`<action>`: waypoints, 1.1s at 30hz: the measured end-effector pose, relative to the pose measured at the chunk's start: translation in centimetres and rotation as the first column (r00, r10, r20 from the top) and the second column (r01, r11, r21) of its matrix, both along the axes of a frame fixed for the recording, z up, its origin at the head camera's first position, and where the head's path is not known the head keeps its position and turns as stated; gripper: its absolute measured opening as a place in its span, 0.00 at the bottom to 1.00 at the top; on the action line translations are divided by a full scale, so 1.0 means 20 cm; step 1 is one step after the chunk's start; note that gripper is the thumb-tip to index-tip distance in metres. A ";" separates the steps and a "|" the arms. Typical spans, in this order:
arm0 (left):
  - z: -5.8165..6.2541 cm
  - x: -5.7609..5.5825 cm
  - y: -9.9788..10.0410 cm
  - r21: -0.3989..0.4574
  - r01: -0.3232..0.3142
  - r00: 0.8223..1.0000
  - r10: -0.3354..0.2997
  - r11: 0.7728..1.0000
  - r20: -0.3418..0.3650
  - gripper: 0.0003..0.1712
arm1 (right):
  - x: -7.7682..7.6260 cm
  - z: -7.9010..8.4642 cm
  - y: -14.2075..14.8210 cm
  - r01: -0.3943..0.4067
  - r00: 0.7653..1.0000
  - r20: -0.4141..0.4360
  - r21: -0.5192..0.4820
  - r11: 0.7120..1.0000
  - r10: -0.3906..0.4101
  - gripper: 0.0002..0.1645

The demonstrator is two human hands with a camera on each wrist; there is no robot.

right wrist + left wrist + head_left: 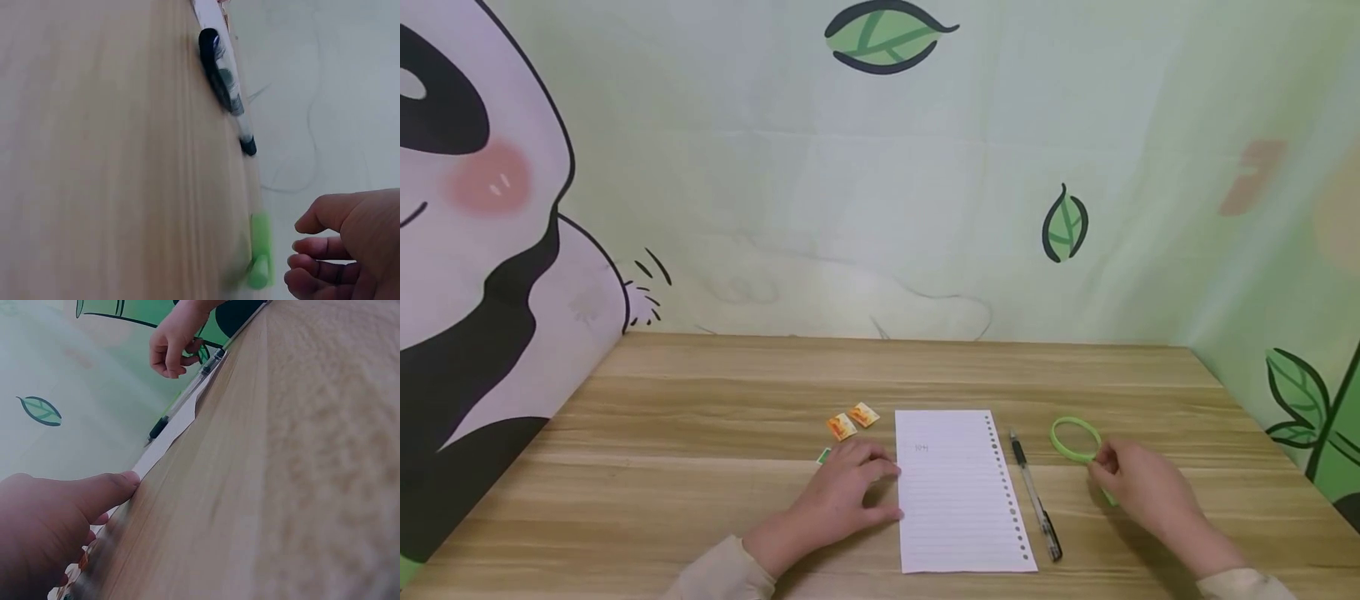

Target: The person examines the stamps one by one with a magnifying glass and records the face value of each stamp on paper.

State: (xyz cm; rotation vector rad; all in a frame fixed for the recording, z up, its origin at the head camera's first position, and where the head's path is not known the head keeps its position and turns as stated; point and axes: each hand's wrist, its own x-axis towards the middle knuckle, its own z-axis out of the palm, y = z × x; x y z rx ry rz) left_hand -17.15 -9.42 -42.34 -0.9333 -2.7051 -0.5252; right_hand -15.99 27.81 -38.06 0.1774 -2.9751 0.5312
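Note:
A sheet of lined paper [955, 508], punched with holes down its right side and bearing a small written mark near the top, lies on the table. At its left edge my left hand [842, 492] rests with thumb and fingertips touching the paper. Right of the sheet is a black-and-clear pen [1034, 496]. Farther right lies a green-rimmed magnifying glass [1076, 418]. My right hand [1150, 492] hovers over its handle, hiding most of it; the right wrist view shows the loosely bent fingers [319, 247] apart from the green handle [261, 234].
Two small orange-and-white packets [842, 427] lie beyond my left hand. A green-and-white item [823, 455] is partly covered by that hand. The wooden table [662, 467] meets a wall covering [775, 167] printed with leaves and a panda at back and sides.

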 end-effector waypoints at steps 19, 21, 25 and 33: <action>-0.01 -0.01 0.00 -0.004 -0.001 1.000 0.001 1.000 0.001 0.26 | -0.03 -0.01 -0.25 -0.340 0.940 -0.064 -0.077 0.937 0.335 0.17; -0.01 0.00 0.00 -0.004 0.001 1.000 -0.001 1.000 -0.003 0.25 | -0.04 -0.02 -0.26 -0.348 0.938 -0.038 -0.073 0.935 0.346 0.18; -0.01 0.00 0.00 -0.003 0.001 1.000 -0.001 1.000 0.000 0.25 | -0.05 -0.04 -0.28 -0.316 0.948 0.016 -0.066 0.946 0.318 0.18; -0.01 0.00 0.00 0.005 0.006 1.000 -0.006 1.000 -0.005 0.25 | -0.06 -0.07 -0.32 -0.267 0.962 0.061 0.001 0.964 0.266 0.26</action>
